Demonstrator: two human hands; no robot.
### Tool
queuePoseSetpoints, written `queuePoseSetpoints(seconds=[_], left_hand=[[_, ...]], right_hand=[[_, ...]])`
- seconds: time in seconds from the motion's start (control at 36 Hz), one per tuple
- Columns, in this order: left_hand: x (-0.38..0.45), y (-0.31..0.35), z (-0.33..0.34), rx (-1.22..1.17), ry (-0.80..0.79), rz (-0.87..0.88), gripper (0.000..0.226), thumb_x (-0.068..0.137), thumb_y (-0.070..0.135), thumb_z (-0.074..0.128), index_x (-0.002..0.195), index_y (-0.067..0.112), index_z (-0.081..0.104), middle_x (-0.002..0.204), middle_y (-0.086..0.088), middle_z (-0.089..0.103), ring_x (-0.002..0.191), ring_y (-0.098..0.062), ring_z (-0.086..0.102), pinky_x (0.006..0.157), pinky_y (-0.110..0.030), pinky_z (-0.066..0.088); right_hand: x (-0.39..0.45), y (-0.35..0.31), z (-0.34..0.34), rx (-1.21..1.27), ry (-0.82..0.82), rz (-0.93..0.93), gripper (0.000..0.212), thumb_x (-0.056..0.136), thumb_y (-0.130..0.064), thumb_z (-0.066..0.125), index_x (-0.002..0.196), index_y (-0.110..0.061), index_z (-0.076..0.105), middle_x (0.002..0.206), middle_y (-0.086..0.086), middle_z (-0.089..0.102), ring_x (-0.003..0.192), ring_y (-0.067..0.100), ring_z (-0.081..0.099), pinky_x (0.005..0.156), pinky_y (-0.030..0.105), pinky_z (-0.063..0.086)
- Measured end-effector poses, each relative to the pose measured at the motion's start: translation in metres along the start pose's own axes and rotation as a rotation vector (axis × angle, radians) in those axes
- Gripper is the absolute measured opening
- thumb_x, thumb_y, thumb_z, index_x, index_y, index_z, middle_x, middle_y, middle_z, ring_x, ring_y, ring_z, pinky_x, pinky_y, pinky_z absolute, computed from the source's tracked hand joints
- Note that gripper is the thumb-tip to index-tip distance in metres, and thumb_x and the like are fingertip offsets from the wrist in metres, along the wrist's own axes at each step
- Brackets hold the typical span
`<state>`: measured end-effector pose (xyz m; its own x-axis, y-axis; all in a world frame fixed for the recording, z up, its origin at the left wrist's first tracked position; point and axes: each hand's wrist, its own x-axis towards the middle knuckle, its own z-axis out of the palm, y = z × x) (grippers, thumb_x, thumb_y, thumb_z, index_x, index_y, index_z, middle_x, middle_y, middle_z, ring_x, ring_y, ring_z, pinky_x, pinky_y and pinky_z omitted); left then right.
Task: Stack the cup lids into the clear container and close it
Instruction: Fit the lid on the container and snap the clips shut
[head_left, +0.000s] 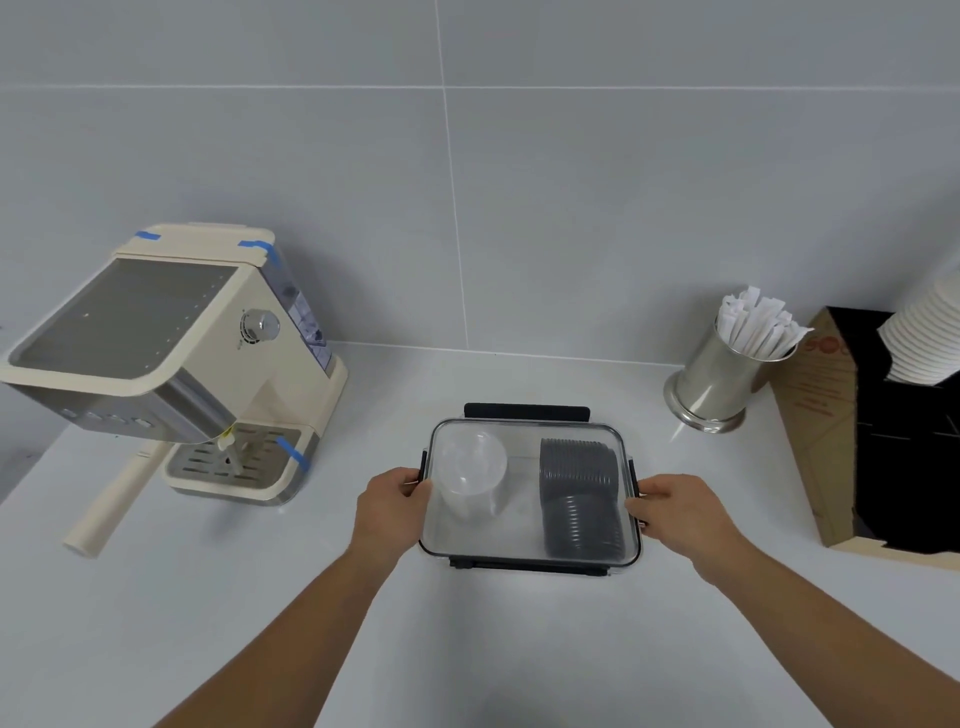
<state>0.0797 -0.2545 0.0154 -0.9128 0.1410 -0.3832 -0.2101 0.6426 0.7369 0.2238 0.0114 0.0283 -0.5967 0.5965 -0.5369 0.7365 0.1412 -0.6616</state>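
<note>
A clear rectangular container (524, 545) with black side latches sits on the white counter, its clear cover on top. Inside, a stack of clear cup lids (470, 470) lies at the left and a stack of dark grey cup lids (579, 499) lies at the right. My left hand (395, 499) grips the container's left edge at the latch. At the right edge, my right hand (670, 512) holds the other latch. The far black latch (527, 410) stands flipped up; the near one lies flat.
A cream espresso machine (171, 364) stands at the left with its long handle (111, 504) sticking out over the counter. A steel cup of wrapped straws (727, 374) and a cardboard box (831, 441) holding stacked white cups (930, 338) stand at the right.
</note>
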Motion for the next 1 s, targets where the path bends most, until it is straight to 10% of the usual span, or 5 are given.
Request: queuePoseSetpoints(seconds=[0.11,0.28,0.67,1.0], left_hand=[[-0.004,-0.002,-0.001,0.117,-0.062,0.059,0.024,0.094,0.029,0.055,0.114,0.021,0.067,0.112,-0.001,0.068,0.11,-0.025,0.061,0.089,-0.031,0.047],[-0.026,-0.002,0.006,0.368,-0.152,0.3,0.049,0.097,0.038,0.054,0.143,0.022,0.048,0.153,0.003,0.043,0.142,-0.014,0.036,0.114,-0.023,0.025],[-0.037,-0.018,0.009,0.576,-0.34,0.563,0.063,0.092,0.05,0.057,0.149,0.032,0.037,0.162,0.017,0.019,0.148,-0.001,0.016,0.114,-0.015,0.015],[-0.02,-0.019,0.029,0.789,-0.388,0.902,0.069,0.081,0.039,0.071,0.143,0.018,0.048,0.156,-0.005,0.038,0.145,-0.024,0.035,0.118,-0.035,0.019]], right_hand=[[-0.004,-0.005,-0.005,-0.11,-0.04,-0.036,0.048,0.088,-0.025,0.066,0.134,-0.014,0.057,0.118,0.005,0.069,0.107,0.025,0.064,0.095,0.037,0.05],[-0.005,-0.023,0.003,-0.487,0.017,-0.378,0.037,0.097,-0.028,0.052,0.133,-0.022,0.054,0.114,0.004,0.068,0.087,0.018,0.056,0.079,0.027,0.046],[0.048,-0.046,0.022,-0.75,-0.084,-0.607,0.052,0.101,-0.024,0.044,0.152,-0.019,0.032,0.162,-0.003,0.023,0.147,0.016,0.024,0.117,0.027,0.016],[0.074,-0.065,0.026,-0.703,-0.105,-0.641,0.038,0.099,-0.023,0.051,0.136,-0.015,0.057,0.14,0.008,0.058,0.127,0.028,0.052,0.108,0.032,0.035]])
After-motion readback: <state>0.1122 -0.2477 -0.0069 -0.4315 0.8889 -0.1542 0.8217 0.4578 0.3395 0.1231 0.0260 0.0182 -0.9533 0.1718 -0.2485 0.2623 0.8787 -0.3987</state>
